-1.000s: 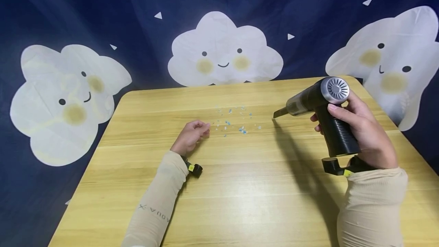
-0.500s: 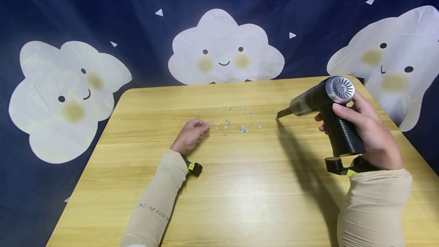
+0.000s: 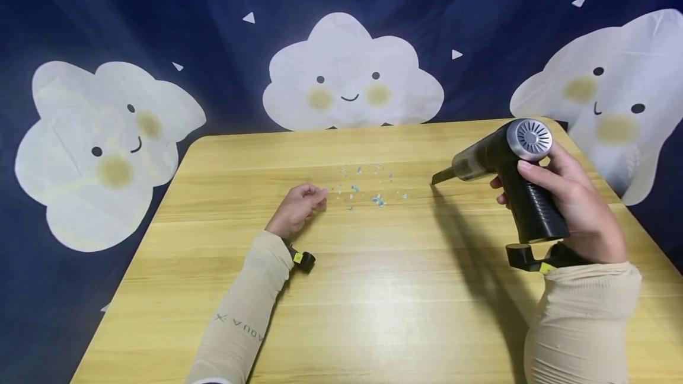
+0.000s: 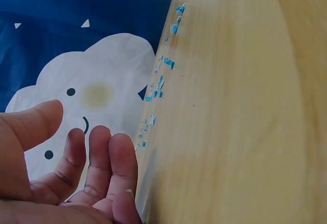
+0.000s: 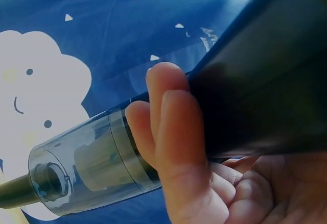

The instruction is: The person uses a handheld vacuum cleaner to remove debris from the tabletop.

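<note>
My right hand [image 3: 589,209] grips the black handle of a handheld vacuum cleaner [image 3: 528,200], thumb near its silver vented end. Its flat nozzle [image 3: 441,176] points left and down, to the right of the scraps. In the right wrist view, fingers [image 5: 181,137] wrap the handle beside the clear dust cup [image 5: 97,157]. Small blue and white scraps [image 3: 377,200] lie scattered on the table [image 3: 373,289]. Just left of them rests my left hand [image 3: 296,209], fingers loosely bent and holding nothing. The left wrist view shows the scraps [image 4: 168,62] beyond its fingertips.
A dark blue curtain with white clouds [image 3: 352,76] hangs right behind the table's far edge and along both sides. Each wrist wears a black camera mount [image 3: 304,262]. The vacuum cleaner casts a long shadow [image 3: 480,265] across the wood.
My right hand and the vacuum cleaner have shifted slightly to the right, then stopped. The left hand and the scraps stay in place.
</note>
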Demonstrator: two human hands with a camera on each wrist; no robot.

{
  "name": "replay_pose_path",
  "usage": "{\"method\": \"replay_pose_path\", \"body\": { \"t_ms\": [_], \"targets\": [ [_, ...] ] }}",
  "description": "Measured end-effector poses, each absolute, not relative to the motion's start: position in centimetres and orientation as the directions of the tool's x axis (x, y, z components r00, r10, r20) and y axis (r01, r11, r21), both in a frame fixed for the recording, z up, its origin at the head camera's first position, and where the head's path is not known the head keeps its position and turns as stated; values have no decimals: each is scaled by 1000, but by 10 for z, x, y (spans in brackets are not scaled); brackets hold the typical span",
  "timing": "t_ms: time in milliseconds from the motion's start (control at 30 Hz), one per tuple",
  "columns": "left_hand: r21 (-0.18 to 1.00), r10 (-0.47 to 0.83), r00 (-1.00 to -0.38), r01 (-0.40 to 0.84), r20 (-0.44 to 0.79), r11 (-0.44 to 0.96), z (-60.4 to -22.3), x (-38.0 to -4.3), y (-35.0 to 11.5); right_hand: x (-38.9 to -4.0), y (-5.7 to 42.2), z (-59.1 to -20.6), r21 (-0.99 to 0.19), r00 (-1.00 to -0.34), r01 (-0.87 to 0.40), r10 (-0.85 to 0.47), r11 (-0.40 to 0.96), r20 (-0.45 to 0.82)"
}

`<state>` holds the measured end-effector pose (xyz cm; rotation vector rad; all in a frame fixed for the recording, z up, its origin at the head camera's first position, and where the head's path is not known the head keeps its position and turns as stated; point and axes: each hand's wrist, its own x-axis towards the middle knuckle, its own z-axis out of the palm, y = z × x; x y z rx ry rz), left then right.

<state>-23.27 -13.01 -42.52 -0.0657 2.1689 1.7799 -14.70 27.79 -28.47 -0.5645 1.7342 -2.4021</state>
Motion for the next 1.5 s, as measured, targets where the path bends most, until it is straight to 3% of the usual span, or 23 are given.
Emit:
{"method": "replay_pose_path", "body": {
  "t_ms": [1333, 1500],
  "targets": [
    [942, 183, -938, -254, -295, 219, -425, -234, -130, -150, 279, -286, -938, -920, -90, -332, -334, 207],
    [938, 203, -931, -257, -305, 232, -409, -227, -127, -150, 277, -284, -939, -910, -85, -357, -332, 209]
  ]
}}
